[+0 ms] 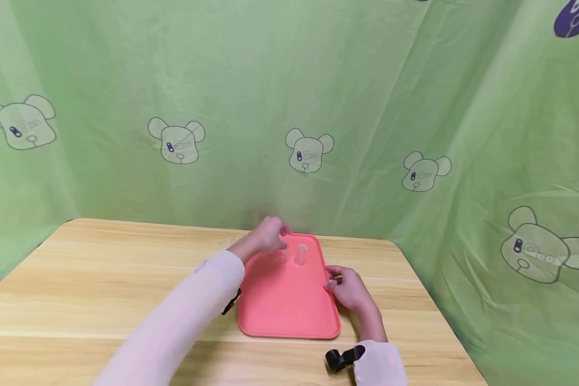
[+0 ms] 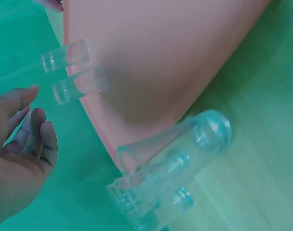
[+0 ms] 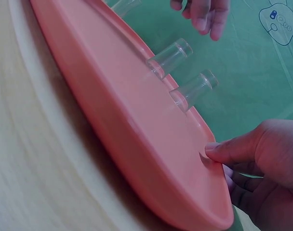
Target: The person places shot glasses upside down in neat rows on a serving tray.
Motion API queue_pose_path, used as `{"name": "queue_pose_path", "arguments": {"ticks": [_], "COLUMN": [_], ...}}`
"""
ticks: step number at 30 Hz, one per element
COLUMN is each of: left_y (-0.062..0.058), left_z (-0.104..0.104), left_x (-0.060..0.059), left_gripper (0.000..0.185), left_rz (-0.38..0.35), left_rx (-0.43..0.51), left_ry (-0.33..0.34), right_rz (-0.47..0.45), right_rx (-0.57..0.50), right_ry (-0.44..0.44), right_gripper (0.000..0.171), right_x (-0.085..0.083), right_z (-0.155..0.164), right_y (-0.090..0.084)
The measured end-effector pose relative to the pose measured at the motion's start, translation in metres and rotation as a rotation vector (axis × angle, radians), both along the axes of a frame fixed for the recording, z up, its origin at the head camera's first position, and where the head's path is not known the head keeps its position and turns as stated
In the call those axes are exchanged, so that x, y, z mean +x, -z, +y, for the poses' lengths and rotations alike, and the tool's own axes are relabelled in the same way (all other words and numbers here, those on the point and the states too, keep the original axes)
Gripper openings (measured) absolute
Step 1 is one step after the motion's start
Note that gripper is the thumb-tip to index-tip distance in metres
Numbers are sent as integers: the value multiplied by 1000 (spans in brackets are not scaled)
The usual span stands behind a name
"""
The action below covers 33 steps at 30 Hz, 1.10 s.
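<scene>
Two small clear glasses [image 1: 300,254] stand upright side by side at the far end of a pink tray [image 1: 289,300], the one tray on the one wooden table [image 1: 101,279]; a third clear glass [image 2: 185,144] shows at the tray's far corner in the left wrist view, though whether it rests on the tray or just off it cannot be told; the left hand [image 1: 267,236] hovers over the far left of the tray beside the glasses, fingers relaxed and holding nothing; the right hand [image 1: 349,287] grips the tray's right rim, thumb pressed on the lip; a likely risk is that a nudge or lift at that rim would tilt the tray and topple the light glasses, or that the near left fingers would knock them.
</scene>
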<state>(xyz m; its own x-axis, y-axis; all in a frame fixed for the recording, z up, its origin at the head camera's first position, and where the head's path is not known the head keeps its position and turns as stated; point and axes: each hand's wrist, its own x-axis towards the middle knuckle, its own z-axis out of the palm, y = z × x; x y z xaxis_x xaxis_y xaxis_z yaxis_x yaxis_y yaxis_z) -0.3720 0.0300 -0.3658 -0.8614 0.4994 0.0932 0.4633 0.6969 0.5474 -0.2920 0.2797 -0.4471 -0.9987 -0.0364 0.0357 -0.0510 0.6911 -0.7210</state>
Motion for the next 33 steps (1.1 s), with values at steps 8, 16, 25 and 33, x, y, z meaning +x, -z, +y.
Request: {"name": "queue_pose_path", "arguments": {"ticks": [8, 16, 25, 33], "left_y": [-15, -12, -2, 12], "left_z": [-13, -41, -87, -119], "left_x": [6, 11, 19, 21], "left_gripper": [37, 33, 30, 31], "left_rz": [54, 125, 198, 237], "left_rx": [2, 17, -25, -40], "left_ry": [45, 79, 111, 111], "right_rz": [-2, 4, 5, 6], "right_rx": [-11, 1, -7, -16], "right_ry": [-2, -6, -18, -7], "right_gripper": [44, 44, 45, 45], "right_x": [-4, -4, -4, -4], "right_z": [2, 4, 3, 3], "right_y": [2, 2, 3, 5]}}
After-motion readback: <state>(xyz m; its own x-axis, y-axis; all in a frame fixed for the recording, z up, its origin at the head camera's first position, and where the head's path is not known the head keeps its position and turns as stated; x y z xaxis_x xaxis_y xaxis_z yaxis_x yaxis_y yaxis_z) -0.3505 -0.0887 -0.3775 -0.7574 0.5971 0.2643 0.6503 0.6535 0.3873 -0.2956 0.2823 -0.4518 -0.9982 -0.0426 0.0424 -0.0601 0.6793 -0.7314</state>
